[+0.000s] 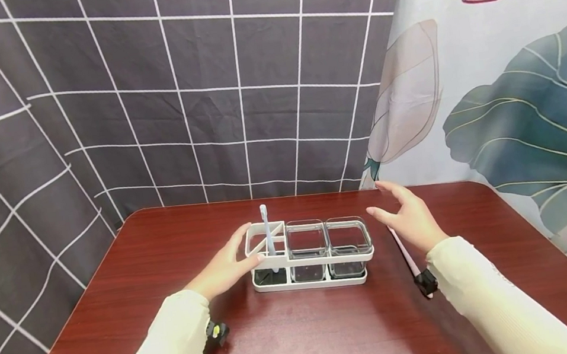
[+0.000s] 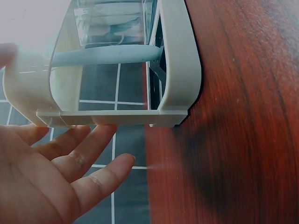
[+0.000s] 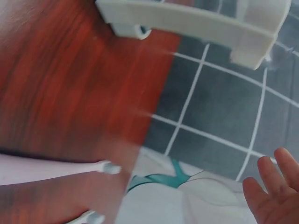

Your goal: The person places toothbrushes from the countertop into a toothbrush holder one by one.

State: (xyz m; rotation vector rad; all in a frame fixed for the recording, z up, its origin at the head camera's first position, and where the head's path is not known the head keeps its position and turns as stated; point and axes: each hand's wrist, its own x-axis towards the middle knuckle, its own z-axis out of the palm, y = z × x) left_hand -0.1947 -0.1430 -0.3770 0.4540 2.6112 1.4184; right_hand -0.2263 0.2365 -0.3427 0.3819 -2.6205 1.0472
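Note:
A white toothbrush holder (image 1: pixel 324 283) stands on the table, with an upright light-blue toothbrush (image 1: pixel 267 230) in its left section. Two clear square cups (image 1: pixel 307 239) sit in its other sections. At the left end, my left hand (image 1: pixel 227 268) grips the holder, thumb on the front and fingers about the end. The left wrist view shows fingertips (image 2: pixel 105 130) against the end frame. My right hand (image 1: pixel 412 221) is held in the air right of the holder, apart from it, fingers spread and holding nothing. Beneath it lies a pink toothbrush (image 3: pixel 46 169).
Another brush head (image 3: pixel 91 217) shows beside the pink toothbrush in the right wrist view. The dark red wooden table (image 1: pixel 305 341) ends at a grey grid-patterned curtain (image 1: pixel 210 109). A leaf-printed cloth (image 1: pixel 535 126) hangs at the right.

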